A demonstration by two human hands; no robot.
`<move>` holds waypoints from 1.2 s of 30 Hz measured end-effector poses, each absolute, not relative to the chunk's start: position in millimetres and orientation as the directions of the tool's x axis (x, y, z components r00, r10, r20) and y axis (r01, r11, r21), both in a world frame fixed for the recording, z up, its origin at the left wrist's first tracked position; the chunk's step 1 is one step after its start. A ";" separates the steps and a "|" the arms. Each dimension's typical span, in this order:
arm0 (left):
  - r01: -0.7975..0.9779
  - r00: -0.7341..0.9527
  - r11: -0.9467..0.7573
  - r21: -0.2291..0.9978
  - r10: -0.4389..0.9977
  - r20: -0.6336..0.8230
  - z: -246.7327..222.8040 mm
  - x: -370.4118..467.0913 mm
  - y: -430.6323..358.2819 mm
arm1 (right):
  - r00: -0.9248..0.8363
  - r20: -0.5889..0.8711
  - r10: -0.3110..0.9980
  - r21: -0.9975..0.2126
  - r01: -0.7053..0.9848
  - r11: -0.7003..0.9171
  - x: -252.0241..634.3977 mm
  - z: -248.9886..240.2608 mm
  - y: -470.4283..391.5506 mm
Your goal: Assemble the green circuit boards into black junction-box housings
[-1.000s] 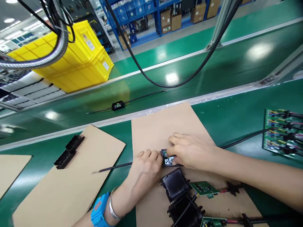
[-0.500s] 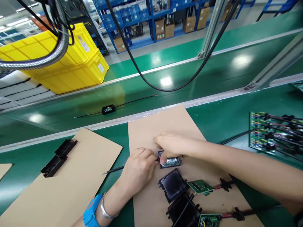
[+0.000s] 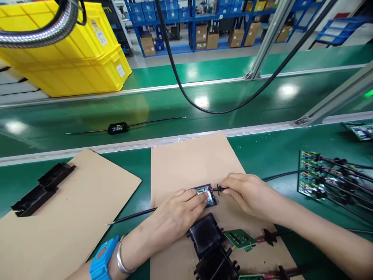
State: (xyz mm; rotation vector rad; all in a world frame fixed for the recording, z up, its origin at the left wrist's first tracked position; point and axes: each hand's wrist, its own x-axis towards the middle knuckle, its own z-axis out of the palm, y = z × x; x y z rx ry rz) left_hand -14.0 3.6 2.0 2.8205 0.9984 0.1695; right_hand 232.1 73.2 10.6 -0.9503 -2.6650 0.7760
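Note:
A small black case with a circuit board inside (image 3: 209, 193) lies on the middle cardboard sheet (image 3: 189, 163). My left hand (image 3: 182, 210) presses its fingers on the left part of the case and board. A black cable (image 3: 132, 215) with bare wire ends comes out from under that hand to the left. My right hand (image 3: 241, 190) pinches the black cable on the case's right side, just beyond a black strain relief (image 3: 219, 189). Nearer to me are two black cases (image 3: 206, 235) and a green circuit board (image 3: 240, 238) with a cable.
Two black cases (image 3: 35, 199) rest on the left cardboard (image 3: 72, 202). Wired boards (image 3: 309, 175) lie at the right. Beyond the metal rail is a cabled black unit (image 3: 118, 128). Yellow crates (image 3: 87, 74) stand at the back left; a black cable (image 3: 215, 112) hangs overhead.
My right hand has moved from the top of the board to the cable at its right. My left hand has shifted from the left-side cable onto the case. The camera view has also shifted.

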 end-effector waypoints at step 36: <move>0.590 0.705 -0.702 0.399 0.689 0.167 1.5 -25.0 3.2 | -0.846 0.106 0.522 -0.333 0.464 0.821 230.9 -4.1 77.1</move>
